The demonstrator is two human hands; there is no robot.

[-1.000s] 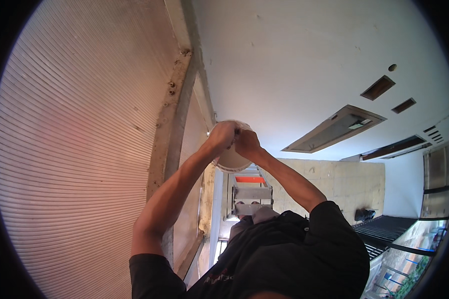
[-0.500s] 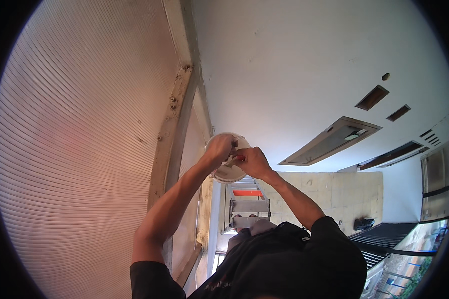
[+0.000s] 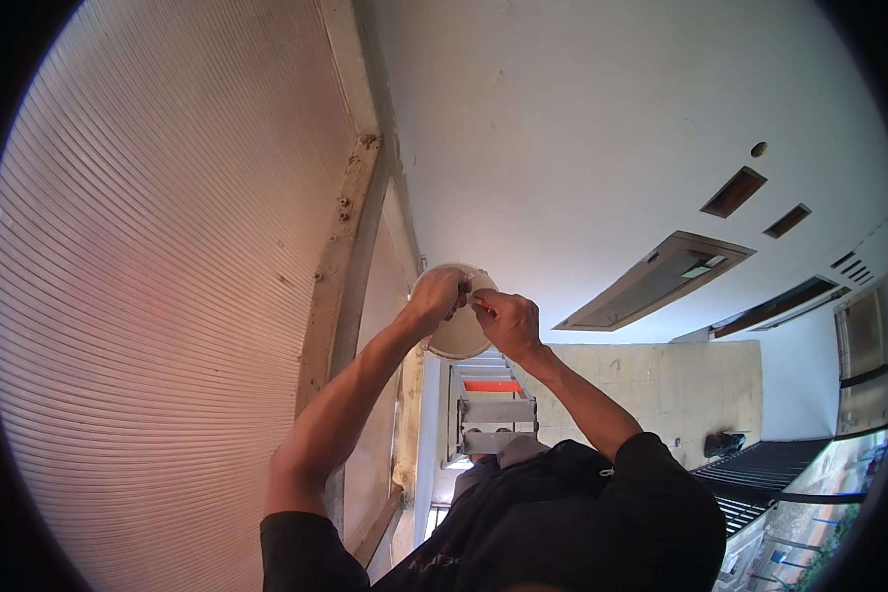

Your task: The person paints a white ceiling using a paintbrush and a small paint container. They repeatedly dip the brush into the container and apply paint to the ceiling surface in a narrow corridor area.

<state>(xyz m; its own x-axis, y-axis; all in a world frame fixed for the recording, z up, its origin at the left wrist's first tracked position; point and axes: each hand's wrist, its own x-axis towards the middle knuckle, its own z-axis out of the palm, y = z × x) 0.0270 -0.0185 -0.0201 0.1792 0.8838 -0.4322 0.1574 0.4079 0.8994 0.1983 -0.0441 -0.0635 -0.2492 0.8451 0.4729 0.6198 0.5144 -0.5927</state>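
Observation:
A round whitish bucket (image 3: 461,341) is below both hands, above a ladder, with pale material on its inner wall. My left hand (image 3: 438,298) is closed over its left side near the far rim. What those fingers grip is hidden. My right hand (image 3: 511,324) is closed on a small red-handled tool (image 3: 484,304) at the bucket's right side. Most of the tool is covered by the fingers, so its working end cannot be told. The fingertips of the two hands are close together over the opening.
The metal ladder (image 3: 490,409) has an orange-red step. Ribbed translucent sheeting (image 3: 168,296) with a stained frame (image 3: 337,237) rises on the left. A white wall (image 3: 582,168) with a framed window (image 3: 661,280) stands on the right. Black railings (image 3: 760,474) and a dark object (image 3: 724,444) lie lower right.
My right hand has turned and shifted slightly right, bringing the red-handled tool up from inside the bucket toward my left fingers. My left hand has barely moved.

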